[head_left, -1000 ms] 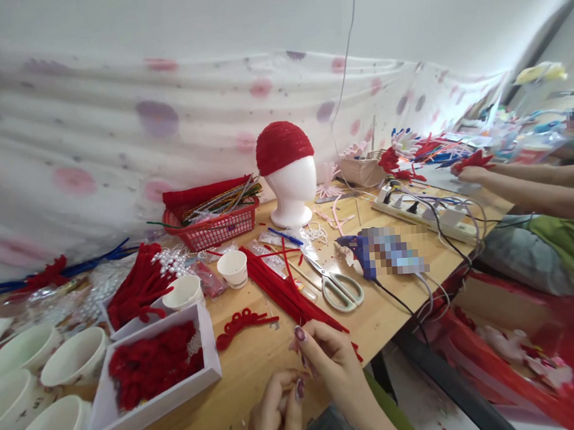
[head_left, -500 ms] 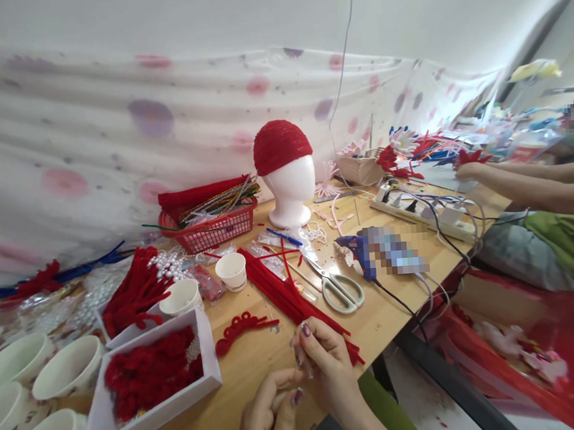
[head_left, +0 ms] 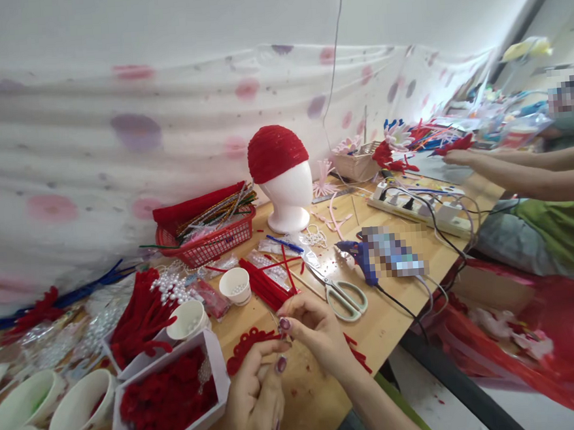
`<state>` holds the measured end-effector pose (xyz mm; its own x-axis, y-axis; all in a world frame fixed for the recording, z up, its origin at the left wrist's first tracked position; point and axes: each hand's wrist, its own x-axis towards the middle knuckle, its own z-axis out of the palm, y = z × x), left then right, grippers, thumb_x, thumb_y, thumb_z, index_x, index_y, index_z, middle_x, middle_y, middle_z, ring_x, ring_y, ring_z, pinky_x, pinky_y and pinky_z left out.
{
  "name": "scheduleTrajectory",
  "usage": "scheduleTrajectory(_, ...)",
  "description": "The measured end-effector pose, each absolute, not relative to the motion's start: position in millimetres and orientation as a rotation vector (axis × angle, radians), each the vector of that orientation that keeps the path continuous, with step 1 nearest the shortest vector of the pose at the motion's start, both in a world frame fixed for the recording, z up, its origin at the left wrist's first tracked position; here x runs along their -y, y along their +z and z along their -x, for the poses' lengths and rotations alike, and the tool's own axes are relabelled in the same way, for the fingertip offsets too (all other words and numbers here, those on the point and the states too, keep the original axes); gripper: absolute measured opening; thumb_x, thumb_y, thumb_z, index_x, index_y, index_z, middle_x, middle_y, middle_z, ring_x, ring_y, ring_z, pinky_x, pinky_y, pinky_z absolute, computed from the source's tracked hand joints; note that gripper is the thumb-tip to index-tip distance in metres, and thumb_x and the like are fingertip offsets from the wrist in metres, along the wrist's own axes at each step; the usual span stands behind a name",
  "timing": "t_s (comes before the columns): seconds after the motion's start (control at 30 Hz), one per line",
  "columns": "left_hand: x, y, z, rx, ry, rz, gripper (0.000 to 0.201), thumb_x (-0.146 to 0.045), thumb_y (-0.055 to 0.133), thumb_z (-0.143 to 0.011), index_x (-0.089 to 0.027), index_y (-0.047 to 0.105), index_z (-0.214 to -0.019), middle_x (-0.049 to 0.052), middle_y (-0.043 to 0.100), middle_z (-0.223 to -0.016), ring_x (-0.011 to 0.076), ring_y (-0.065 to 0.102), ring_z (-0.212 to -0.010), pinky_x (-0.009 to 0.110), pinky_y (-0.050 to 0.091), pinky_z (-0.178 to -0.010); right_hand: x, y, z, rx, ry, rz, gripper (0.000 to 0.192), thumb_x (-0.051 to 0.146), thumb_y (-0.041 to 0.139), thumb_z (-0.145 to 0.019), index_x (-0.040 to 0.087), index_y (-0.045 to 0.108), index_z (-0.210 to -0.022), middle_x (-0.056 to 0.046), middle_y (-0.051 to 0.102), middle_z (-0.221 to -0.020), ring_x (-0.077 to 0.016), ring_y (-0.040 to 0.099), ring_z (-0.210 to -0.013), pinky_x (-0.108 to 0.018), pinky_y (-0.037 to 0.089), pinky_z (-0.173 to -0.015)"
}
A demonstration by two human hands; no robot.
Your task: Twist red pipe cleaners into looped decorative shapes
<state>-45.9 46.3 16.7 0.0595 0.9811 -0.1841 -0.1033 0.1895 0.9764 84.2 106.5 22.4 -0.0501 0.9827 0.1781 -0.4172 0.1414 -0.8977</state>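
Note:
My right hand (head_left: pixel 312 328) is closed in a pinch, thumb against fingers, over the near table. Just left of it and lower, my left hand (head_left: pixel 255 391) also has thumb and finger pinched, their tips meeting those of the right. What lies between the fingertips is too small to make out. Partly behind the left fingers rests a looped red chenille piece (head_left: pixel 247 347). A bundle of red chenille stems (head_left: pixel 262 283) runs under the right hand. Grey-handled scissors (head_left: pixel 346 300) lie to its right, and a paper cup of beads (head_left: pixel 235 287) stands beyond.
A white box of red chenille pieces (head_left: pixel 170 403) and several paper cups (head_left: pixel 81 405) are at left. Behind stand a red basket (head_left: pixel 215 240) and a foam head in a red cap (head_left: pixel 288 198). A glue gun (head_left: pixel 363 260) and power strip (head_left: pixel 419 212) lie right, near another person's arm (head_left: pixel 510 168).
My hands have moved slightly up and left, and their fingertips have come together. The view has shifted a little. The other person's hands have moved slightly left.

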Motion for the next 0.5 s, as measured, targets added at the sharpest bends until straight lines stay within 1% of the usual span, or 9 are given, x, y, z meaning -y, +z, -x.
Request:
scheduleTrajectory(0.07,-54,19,48,-1.154,1.072,-1.035,0.051,-0.064,0.06,-0.086,-0.016,0.063,-0.101,-0.014,0.031,-0.039,0.0056,0.019,-0.034,0.019,0.015,-0.038,-113,23,-86,0.965,1.403,0.703,0.027,0.037,0.089,-0.067,0.019,0.069,-0.073,0.0,0.066,-0.065,-0.0114,0.056,-0.055,-0.021,0.045,-0.051)
scheduleTrajectory(0.17,-64,17,49,-1.088,1.028,-1.05,0.056,-0.067,0.061,-0.084,-0.015,0.062,-0.103,-0.014,0.033,-0.041,0.0057,0.02,-0.035,0.02,0.016,-0.039,-120,18,-86,0.8,1.531,0.652,0.03,0.036,0.09,-0.065,0.019,0.066,-0.069,0.002,0.065,-0.059,-0.0104,0.055,-0.051,-0.02,0.045,-0.051)
scheduleTrajectory(0.27,-71,15,47,-1.034,0.973,-1.028,0.058,-0.069,0.061,-0.083,-0.016,0.063,-0.105,-0.013,0.032,-0.04,0.006,0.021,-0.035,0.02,0.018,-0.039,-127,15,-86,0.688,1.595,0.618,0.032,0.034,0.092,-0.061,0.018,0.065,-0.066,0.003,0.064,-0.056,-0.0094,0.054,-0.049,-0.019,0.044,-0.049)
scheduleTrajectory(0.37,-73,14,43,-1.017,1.015,-0.906,0.051,-0.066,0.065,-0.082,-0.017,0.064,-0.099,-0.014,0.031,-0.038,0.0048,0.018,-0.034,0.02,0.018,-0.041,-133,14,-88,0.67,1.604,0.613,0.032,0.032,0.094,-0.059,0.018,0.065,-0.064,0.003,0.065,-0.057,-0.0085,0.055,-0.049,-0.018,0.043,-0.05)
scheduleTrajectory(0.5,-72,5,42,-0.992,1.037,-0.733,0.046,-0.065,0.07,-0.079,-0.019,0.064,-0.084,-0.014,0.029,-0.036,0.0036,0.016,-0.034,0.02,0.022,-0.043,-139,14,-98,0.78,1.644,0.667,0.032,0.032,0.093,-0.061,0.017,0.065,-0.063,0.001,0.067,-0.059,-0.0092,0.057,-0.052,-0.019,0.044,-0.052)
